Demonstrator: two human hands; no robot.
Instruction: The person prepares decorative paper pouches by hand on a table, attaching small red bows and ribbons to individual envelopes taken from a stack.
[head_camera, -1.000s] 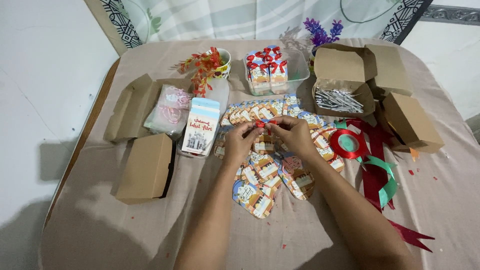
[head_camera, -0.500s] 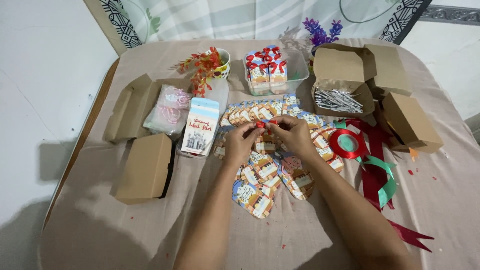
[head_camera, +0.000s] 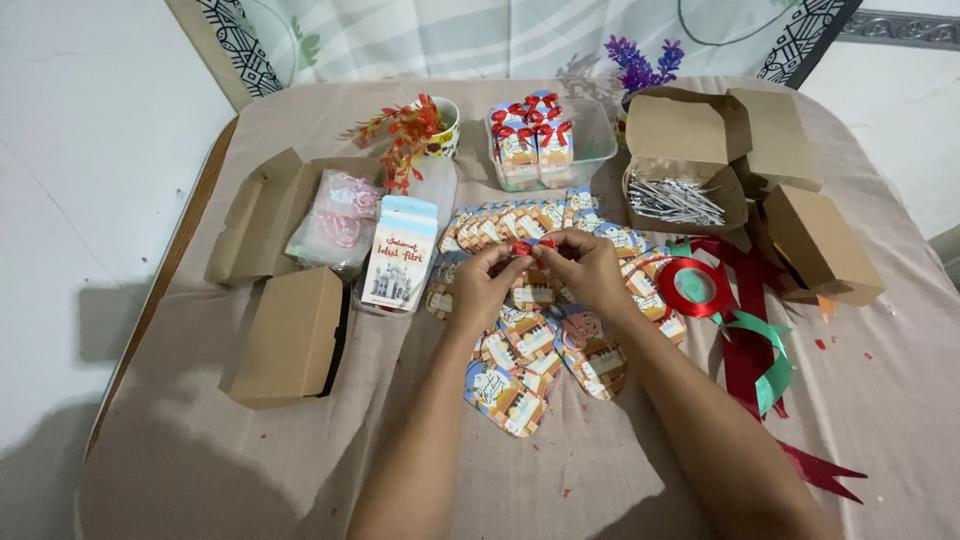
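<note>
Left hand (head_camera: 480, 285): fingertips pinched on a small red ribbon bow (head_camera: 531, 246), above the middle of the table.
Right hand (head_camera: 585, 265): thumb and forefinger grasping the same bow from the other side.
Under the hands: colourful little cards (head_camera: 525, 345) fanned over the beige tablecloth (head_camera: 200, 470).
Right of the hands: red ribbon roll (head_camera: 692, 285), green ribbon (head_camera: 768, 355), open box of silver sticks (head_camera: 680, 200).
Left: closed brown box (head_camera: 290, 335).
</note>
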